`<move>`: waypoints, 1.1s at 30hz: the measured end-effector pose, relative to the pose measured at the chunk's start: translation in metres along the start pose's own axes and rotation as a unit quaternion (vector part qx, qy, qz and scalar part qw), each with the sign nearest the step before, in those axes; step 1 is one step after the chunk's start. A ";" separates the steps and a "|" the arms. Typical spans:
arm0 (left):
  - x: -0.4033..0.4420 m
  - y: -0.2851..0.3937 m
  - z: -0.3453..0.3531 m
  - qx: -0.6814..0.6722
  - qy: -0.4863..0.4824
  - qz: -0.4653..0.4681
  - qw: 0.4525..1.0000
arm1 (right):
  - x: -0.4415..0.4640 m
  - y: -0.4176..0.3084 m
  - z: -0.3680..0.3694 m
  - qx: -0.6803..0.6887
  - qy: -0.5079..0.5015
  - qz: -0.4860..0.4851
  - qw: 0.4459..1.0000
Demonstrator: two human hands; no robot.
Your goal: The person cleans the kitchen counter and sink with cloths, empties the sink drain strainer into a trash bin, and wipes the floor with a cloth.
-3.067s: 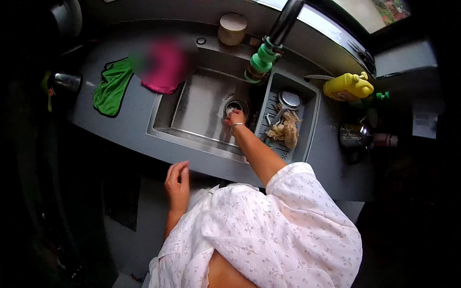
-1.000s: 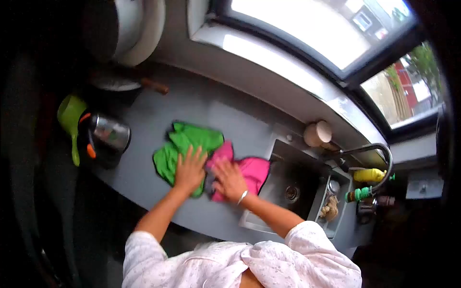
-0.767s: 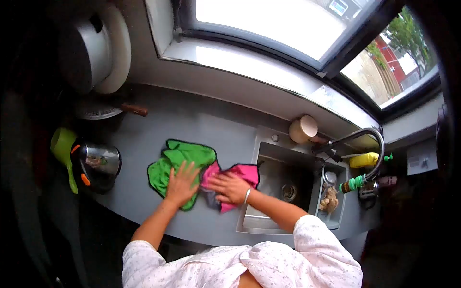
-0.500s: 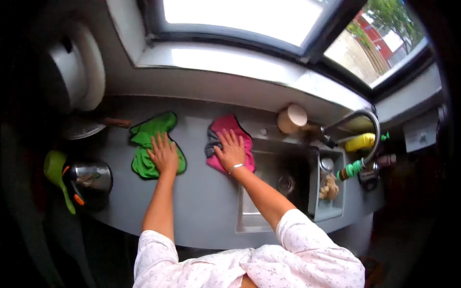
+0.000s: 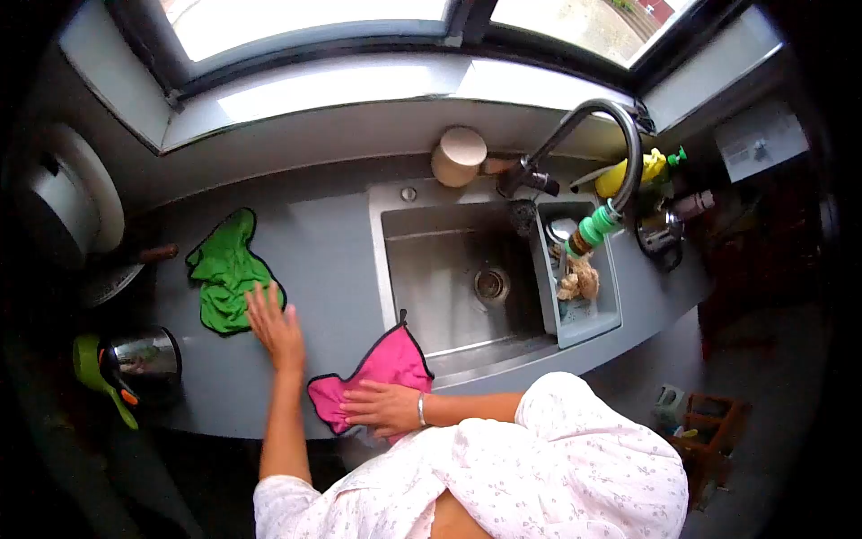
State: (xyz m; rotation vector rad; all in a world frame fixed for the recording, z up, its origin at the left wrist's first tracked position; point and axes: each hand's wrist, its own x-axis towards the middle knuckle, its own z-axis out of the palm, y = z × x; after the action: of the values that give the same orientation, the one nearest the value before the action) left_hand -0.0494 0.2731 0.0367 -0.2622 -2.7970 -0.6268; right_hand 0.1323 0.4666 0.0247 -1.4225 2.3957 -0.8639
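My left hand (image 5: pixel 277 331) has its fingers spread at the lower right edge of a green cloth (image 5: pixel 224 274), which lies rumpled on the grey counter (image 5: pixel 332 225). My right hand (image 5: pixel 386 409) lies flat with fingers stretched out on a pink cloth (image 5: pixel 395 359). That cloth has a dark border and lies at the counter's front edge, left of the steel sink (image 5: pixel 440 278), with one corner pointing up along the sink's rim.
A kettle (image 5: pixel 148 353) and a green ladle (image 5: pixel 90 364) stand at the left. Behind the sink are a round pale container (image 5: pixel 460 155) and a curved faucet (image 5: pixel 628 135). A grey side basin (image 5: pixel 584 328) holds a brown rag (image 5: pixel 579 280). A yellow bottle (image 5: pixel 620 178) stands behind.
The pink cloth and my right hand have moved from beside the sink's back left to the counter's front edge. My left hand has slid toward the green cloth's lower right edge. The view has shifted right.
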 end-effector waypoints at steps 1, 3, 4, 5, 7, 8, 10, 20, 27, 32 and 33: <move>-0.028 0.017 -0.003 -0.019 -0.036 0.017 0.999 | -0.011 0.000 0.005 0.007 0.004 0.001 1.000; -0.084 0.055 -0.010 -0.055 -0.111 0.034 0.992 | -0.034 0.002 0.008 0.009 0.014 -0.037 0.999; -0.109 0.071 -0.013 -0.074 -0.150 0.034 0.985 | -0.046 0.002 0.008 0.011 0.034 -0.038 0.999; -0.131 0.087 -0.015 -0.070 -0.159 0.035 0.984 | -0.059 0.002 0.009 0.001 0.040 -0.037 0.999; -0.170 0.122 -0.019 -0.102 -0.225 0.054 0.967 | -0.085 -0.001 0.003 0.000 0.030 -0.023 0.999; -0.183 0.138 -0.020 -0.098 -0.261 0.061 0.958 | -0.101 -0.001 0.010 0.002 0.037 -0.014 0.999; -0.204 0.166 -0.015 -0.103 -0.289 0.105 0.946 | -0.132 0.000 0.012 -0.026 0.051 0.001 0.998; -0.206 0.288 0.041 -0.207 -0.322 0.285 0.879 | -0.282 -0.022 -0.016 -0.087 0.134 0.162 0.974; -0.201 0.307 0.042 -0.248 -0.333 0.282 0.865 | -0.308 -0.009 -0.024 -0.011 0.324 0.371 0.870; -0.186 0.269 0.030 -0.248 -0.291 0.206 0.901 | -0.293 0.046 -0.031 0.211 0.506 0.552 0.628; -0.181 0.261 0.026 -0.231 -0.274 0.195 0.913 | -0.287 0.053 -0.035 0.265 0.553 0.526 0.589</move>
State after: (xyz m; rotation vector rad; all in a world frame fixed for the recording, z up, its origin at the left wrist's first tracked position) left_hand 0.1771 0.4956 0.0633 -1.2293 -2.8947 -1.2613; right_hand 0.2223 0.7448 -0.0076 1.1322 2.4201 -2.0145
